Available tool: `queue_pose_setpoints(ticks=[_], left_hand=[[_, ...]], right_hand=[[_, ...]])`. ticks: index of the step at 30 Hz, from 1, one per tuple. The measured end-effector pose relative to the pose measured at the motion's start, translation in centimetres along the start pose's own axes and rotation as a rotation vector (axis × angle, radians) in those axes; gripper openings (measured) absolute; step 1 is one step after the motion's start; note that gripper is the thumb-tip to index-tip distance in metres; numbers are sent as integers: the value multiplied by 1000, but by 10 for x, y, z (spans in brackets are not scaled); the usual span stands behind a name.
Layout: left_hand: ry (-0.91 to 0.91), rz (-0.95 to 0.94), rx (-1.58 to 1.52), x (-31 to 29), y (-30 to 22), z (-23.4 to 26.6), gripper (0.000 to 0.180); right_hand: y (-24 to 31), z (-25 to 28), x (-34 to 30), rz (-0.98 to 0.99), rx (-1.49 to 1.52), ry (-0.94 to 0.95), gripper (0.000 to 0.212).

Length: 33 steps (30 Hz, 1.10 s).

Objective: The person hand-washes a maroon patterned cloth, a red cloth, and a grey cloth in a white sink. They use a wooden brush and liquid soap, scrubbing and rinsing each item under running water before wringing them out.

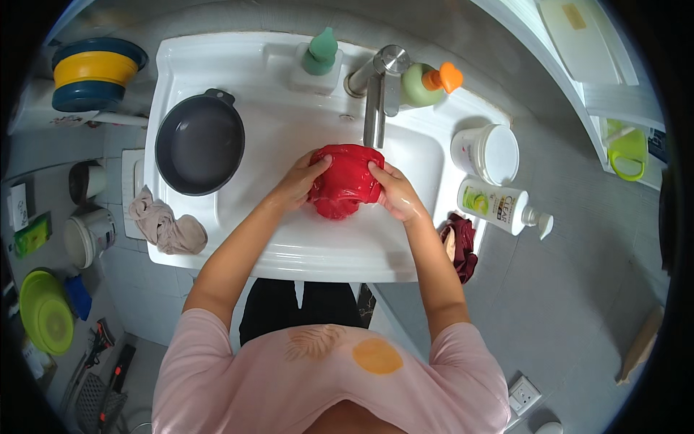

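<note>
A wet red cloth item (345,177), perhaps a small garment, is stretched between my hands in the white sink (289,260). My left hand (301,179) grips its left edge, thumb on top. On its right edge my right hand (394,191) has hold of it the same way. The lower part of the cloth bunches and hangs toward the basin floor. Just beyond it, the spout of the metal faucet (374,116) ends close to the cloth's far edge. My fingers beneath the cloth are partly hidden.
A dark grey basin (200,145) stands at the sink's left, with a beige cloth (166,224) on the near-left rim. Along the right rim are a white tub (486,153), a white pump bottle (499,206) and a maroon cloth (463,247). A green bottle (422,85) stands behind the faucet.
</note>
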<state>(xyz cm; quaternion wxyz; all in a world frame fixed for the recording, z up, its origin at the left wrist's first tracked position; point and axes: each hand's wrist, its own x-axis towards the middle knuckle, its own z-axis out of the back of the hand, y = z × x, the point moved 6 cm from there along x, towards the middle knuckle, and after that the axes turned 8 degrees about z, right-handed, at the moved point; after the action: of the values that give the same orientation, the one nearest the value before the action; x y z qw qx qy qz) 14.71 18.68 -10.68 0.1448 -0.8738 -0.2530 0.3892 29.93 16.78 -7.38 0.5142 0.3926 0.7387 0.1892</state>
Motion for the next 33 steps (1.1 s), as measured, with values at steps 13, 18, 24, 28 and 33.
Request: queue_pose_setpoints(ticks=[13,18,24,28,33], left_hand=[[-628,-28,553,99,112,74,33],[-882,-246,986,112,104,74,31],[-433,54,-281,113,116,60,40],[-73,-158,-84,123,136,70,31],[-182,129,-574,77,112,3,21]], right_hand=[[-64,72,68,221,-1518,-236,25],[-121,65,101,675,-2049,-93,23],[-65,50,91,528,-1286,-353,19],[-53,-19,55,741,-1282,-79,21],[-30,-5,54,522,-1200,-176,17]])
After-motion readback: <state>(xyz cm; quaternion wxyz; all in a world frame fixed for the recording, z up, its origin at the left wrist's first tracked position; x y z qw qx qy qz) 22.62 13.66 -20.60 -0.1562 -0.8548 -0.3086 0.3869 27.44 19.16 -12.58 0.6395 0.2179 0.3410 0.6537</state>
